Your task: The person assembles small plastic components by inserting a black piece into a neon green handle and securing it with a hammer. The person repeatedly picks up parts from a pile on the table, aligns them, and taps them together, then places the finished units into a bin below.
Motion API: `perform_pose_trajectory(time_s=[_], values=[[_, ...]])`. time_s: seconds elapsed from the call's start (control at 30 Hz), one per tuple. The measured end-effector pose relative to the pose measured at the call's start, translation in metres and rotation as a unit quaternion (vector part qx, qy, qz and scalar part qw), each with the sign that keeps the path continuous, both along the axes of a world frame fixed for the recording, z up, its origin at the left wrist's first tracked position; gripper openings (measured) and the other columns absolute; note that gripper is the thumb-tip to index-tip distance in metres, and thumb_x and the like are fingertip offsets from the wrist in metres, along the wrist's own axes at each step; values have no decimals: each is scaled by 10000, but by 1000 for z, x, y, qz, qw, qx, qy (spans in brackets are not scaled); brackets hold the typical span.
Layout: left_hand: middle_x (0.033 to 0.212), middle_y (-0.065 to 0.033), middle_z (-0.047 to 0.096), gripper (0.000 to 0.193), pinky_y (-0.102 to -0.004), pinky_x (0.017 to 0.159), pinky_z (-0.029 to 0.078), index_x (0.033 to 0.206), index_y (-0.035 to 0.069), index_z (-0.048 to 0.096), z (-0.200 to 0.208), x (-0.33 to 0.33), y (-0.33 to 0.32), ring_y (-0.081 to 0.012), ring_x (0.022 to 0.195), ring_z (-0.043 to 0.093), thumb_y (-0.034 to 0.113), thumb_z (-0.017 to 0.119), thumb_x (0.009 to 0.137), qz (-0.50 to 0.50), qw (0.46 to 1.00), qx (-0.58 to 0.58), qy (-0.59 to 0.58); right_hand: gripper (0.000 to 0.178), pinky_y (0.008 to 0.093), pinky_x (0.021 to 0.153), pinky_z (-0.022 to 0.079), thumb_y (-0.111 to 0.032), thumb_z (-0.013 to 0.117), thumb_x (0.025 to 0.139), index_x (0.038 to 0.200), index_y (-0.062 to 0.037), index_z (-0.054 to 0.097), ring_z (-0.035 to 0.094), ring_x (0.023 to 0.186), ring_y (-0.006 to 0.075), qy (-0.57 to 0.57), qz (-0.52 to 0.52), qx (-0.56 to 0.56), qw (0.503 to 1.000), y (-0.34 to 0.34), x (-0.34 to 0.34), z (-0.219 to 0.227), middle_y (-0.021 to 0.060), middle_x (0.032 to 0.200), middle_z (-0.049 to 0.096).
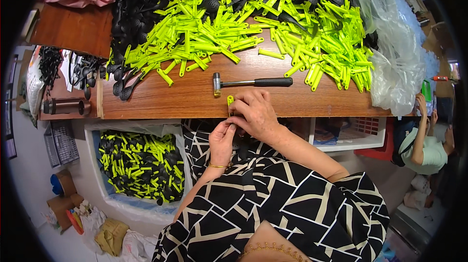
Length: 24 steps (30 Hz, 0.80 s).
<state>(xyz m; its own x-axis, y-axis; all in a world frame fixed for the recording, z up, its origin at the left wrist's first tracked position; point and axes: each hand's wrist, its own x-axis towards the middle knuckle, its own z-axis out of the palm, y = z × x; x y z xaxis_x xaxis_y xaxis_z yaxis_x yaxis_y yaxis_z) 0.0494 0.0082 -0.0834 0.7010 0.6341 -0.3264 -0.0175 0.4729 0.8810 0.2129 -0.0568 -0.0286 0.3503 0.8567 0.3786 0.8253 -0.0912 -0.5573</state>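
At the table's front edge my hands meet, fingertips close together. My right hand (255, 115) is closed around a lime-green plastic handle (230, 100), whose holed end sticks up past the fingers. My left hand (222, 141) is pinched just below it, at the handle's lower end. What those left fingers grip is mostly hidden; a dark shape lies below them against the dark clothing. Just beyond my hands a hammer (253, 82) with a black grip lies sideways on the wooden table (161, 101), its head to the left.
Loose green handles (209, 38) pile up across the table, with black slotted spoons (131, 18) behind and left. Clear plastic sheeting (395, 62) drapes the right side. Below left stands a lined bin (141, 164) of green-and-black utensils. A brown cylinder (68, 106) lies far left. Another person (424, 145) is at right.
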Motion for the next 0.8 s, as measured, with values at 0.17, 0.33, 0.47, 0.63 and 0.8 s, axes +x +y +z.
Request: perform_pose_trajectory(time_s=[0.17,0.33,0.47,0.63,0.8], values=[[1079,-93,758,212,-262,836,566,1245,0,658,17,-6,13,-129,898,715,127,650,1074,-20,996,-84,2,247,446,959,425,-250,830,842,1013,-122,706,638,1059,283,52,28,-3,998,-4,11,-1,64,1037,673],[1056,-88,749,286,-282,836,579,1300,11,658,32,-18,24,-158,896,722,160,682,1057,-16,988,-155,1,165,455,841,517,-146,787,897,1034,-72,733,663,946,347,27,-20,113,993,13,70,12,117,972,720],[943,-45,694,296,-245,808,513,1307,11,674,37,-17,23,-125,840,633,189,668,1070,-20,993,-120,-3,179,421,868,533,-86,797,881,1058,-72,771,680,960,329,-4,-36,74,997,43,112,22,110,975,730],[877,-13,642,325,-243,768,476,1344,8,647,39,-19,29,-98,791,571,204,644,1085,-4,991,-131,-24,146,439,807,534,-195,824,854,949,-92,784,692,930,302,-126,-22,-3,992,85,113,14,85,931,736],[927,-45,679,292,-255,779,529,1325,1,624,47,-17,33,-117,813,650,185,618,1098,-3,999,-52,-9,183,469,751,547,-259,798,874,866,-83,749,704,850,346,-173,-54,-106,978,105,112,9,111,901,747]])
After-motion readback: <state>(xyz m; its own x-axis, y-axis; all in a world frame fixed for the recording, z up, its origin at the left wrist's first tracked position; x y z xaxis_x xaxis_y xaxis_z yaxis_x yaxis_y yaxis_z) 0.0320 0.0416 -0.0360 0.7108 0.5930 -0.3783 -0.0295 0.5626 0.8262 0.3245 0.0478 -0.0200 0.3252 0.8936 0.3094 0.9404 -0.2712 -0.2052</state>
